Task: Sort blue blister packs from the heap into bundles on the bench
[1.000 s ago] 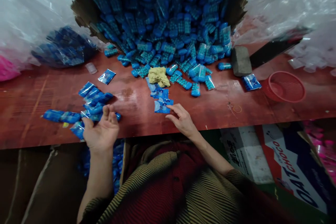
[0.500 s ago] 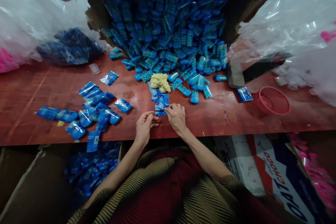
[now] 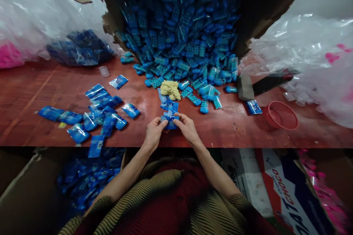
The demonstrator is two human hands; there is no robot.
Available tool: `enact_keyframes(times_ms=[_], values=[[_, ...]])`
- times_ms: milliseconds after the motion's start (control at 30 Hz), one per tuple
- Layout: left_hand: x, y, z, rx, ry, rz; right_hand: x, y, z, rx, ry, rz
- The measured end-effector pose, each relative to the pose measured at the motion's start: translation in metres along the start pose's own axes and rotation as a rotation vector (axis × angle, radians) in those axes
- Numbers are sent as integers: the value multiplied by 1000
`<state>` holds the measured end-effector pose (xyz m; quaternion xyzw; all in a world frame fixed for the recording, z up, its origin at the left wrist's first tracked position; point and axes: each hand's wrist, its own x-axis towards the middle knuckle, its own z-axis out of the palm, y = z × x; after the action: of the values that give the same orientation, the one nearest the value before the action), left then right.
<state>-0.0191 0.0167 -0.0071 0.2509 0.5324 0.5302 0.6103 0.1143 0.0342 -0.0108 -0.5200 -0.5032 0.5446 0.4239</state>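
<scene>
Between my two hands, near the table's front edge, is a blue printed packet point(image 3: 170, 122). My left hand point(image 3: 154, 131) pinches its left side, thumb on top. The right side is pinched by my right hand point(image 3: 188, 127). Just beyond lie more flat blue packets point(image 3: 168, 106), partly under a crumpled yellow cloth point(image 3: 170, 89). Behind the cloth, blue-capped clear containers of small turquoise balls point(image 3: 176, 58) spill out of a torn carton point(image 3: 249, 25). To my left lies a loose group of filled blue packets point(image 3: 103, 112).
A red plastic basket point(image 3: 281, 115) stands on the right, beside a grey block point(image 3: 245, 87) and one blue packet point(image 3: 253, 107). Clear plastic bags point(image 3: 309, 51) flank the carton. Below the table's edge are a box of blue packets point(image 3: 91, 176) and a printed carton point(image 3: 289, 194).
My left hand has moved in and taken hold of the packet's left side. My right hand has drawn the packet slightly nearer to me, and the view has shifted a little.
</scene>
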Motion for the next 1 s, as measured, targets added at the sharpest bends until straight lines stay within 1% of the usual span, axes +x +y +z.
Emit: enact_keyframes(times_ms=[67, 100, 167, 267, 367, 500, 600, 733, 833, 933, 1000], values=[[0, -2, 1, -21, 0, 12, 3, 1, 3, 95, -52, 65], [-1, -3, 1, -26, 7, 15, 3, 1, 5, 110, -49, 70], [-1, -5, 3, -29, 22, 13, 1, 1, 10, 90, 7, 59], [-1, -6, 5, -47, 54, 8, -4, 2, 16, -11, 78, 38], [-1, -6, 8, -68, 76, -4, -7, 5, 20, -75, 101, 10], [-6, -3, 15, -89, 95, -27, -12, 6, 23, -90, 144, 14], [-11, -1, 19, -113, 56, -62, -14, 6, 22, -70, 161, 24], [-14, 1, 21, -106, 72, -58, -16, 6, 24, -45, 168, 36], [-13, 1, 20, -118, 68, -85, -18, 4, 28, -24, 185, 41], [-9, 1, 19, -142, 27, -130, -16, 7, 32, 27, 197, 62], [-6, 2, 18, -152, -17, -159, -14, 9, 30, 32, 200, 52]])
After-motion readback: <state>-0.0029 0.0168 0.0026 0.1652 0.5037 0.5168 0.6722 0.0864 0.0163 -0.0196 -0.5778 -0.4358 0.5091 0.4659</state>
